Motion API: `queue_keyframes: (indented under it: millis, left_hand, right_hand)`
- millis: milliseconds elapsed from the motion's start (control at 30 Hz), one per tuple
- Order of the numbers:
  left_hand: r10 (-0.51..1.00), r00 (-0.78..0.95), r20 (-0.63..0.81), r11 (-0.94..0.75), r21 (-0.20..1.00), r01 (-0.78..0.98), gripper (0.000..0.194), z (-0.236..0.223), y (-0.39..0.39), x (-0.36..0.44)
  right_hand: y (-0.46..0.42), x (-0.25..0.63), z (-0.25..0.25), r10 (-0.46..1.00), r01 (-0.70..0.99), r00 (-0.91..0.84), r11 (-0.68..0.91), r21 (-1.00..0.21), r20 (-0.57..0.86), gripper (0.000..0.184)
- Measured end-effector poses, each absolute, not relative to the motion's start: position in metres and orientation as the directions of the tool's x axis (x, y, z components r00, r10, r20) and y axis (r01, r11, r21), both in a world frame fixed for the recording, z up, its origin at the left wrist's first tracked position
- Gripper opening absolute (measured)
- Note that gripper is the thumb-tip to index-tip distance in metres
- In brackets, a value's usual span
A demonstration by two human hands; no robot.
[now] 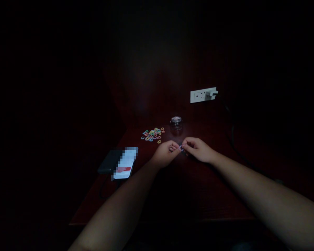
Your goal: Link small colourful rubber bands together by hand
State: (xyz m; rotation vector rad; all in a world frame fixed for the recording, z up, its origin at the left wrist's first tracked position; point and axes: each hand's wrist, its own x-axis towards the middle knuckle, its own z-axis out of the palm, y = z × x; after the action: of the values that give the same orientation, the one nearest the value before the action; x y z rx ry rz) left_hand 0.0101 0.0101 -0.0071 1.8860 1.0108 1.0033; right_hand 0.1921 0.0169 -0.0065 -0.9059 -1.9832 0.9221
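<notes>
My left hand (167, 153) and my right hand (197, 149) meet over the dark red table, fingertips nearly touching. Between them is a small pale purple hair tie (181, 148), pinched by the thumb and fingers of both hands. Beyond my left hand lies a loose pile of small coloured hair ties (153, 133), in yellow, pink, blue and green. Behind my hands stands a clear jar (176, 126) with a silvery lid. Its contents are too dark to make out.
On the left, a lit phone (125, 164) rests against a dark flat box-like object (108, 161). A white wall socket (203, 94) holds a plugged-in charger, whose black cable (232, 134) runs down the right side. The table's front edge (199, 220) shows below; the surroundings are very dark.
</notes>
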Motion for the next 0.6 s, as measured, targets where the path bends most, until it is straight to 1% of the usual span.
queue_keyframes:
  millis: [267, 600]
  left_hand:
    - [0.89, 0.358, 0.281, -0.392, 0.874, 0.287, 0.015, -0.0061, 0.0094, 0.0107]
    - [0.888, 0.357, 0.289, -0.399, 0.87, 0.288, 0.016, -0.0052, 0.0091, 0.0101]
  right_hand:
    - [0.0134, 0.1915, -0.0021, 0.826, 0.3, -0.434, 0.509, -0.807, 0.36, 0.022]
    - [0.0175, 0.1922, -0.0052, 0.815, 0.292, -0.403, 0.545, -0.786, 0.416, 0.02]
